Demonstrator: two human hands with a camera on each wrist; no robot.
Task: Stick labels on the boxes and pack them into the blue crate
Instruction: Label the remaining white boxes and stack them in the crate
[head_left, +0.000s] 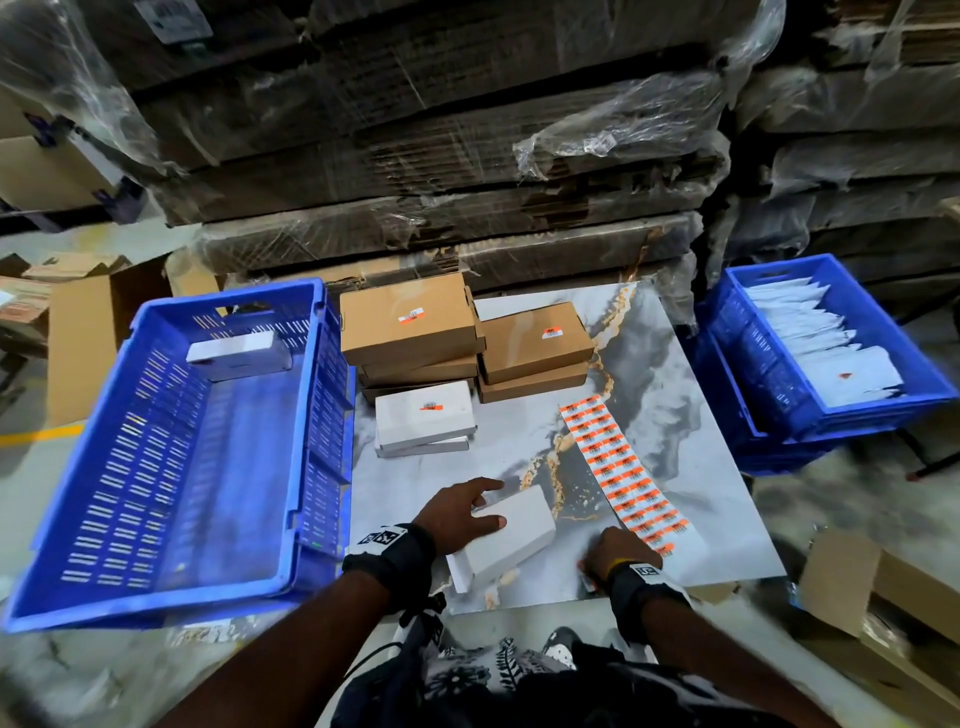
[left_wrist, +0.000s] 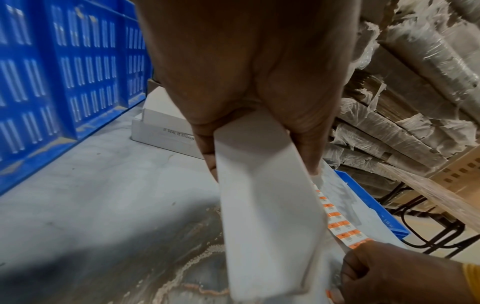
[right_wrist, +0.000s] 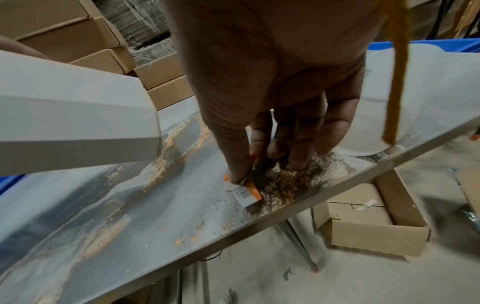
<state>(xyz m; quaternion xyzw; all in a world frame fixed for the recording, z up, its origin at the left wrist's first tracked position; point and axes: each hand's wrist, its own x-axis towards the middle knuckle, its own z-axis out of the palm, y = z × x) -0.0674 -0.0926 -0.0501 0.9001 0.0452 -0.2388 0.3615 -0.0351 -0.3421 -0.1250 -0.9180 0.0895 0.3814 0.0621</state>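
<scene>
Boxes (head_left: 501, 538): 5 brown, 4 white.

Bare forearms; black wrist straps (head_left: 390, 564) bearing white coded tags (head_left: 383, 538); yellow band (head_left: 621, 565) on right wrist; black-and-white patterned garment (head_left: 498, 670).

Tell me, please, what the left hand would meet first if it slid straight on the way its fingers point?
Probably the sheet of labels. The left hand grips the white box, fingers pointing right across the table; depth is uncertain, so it might pass above the sheet.
</scene>
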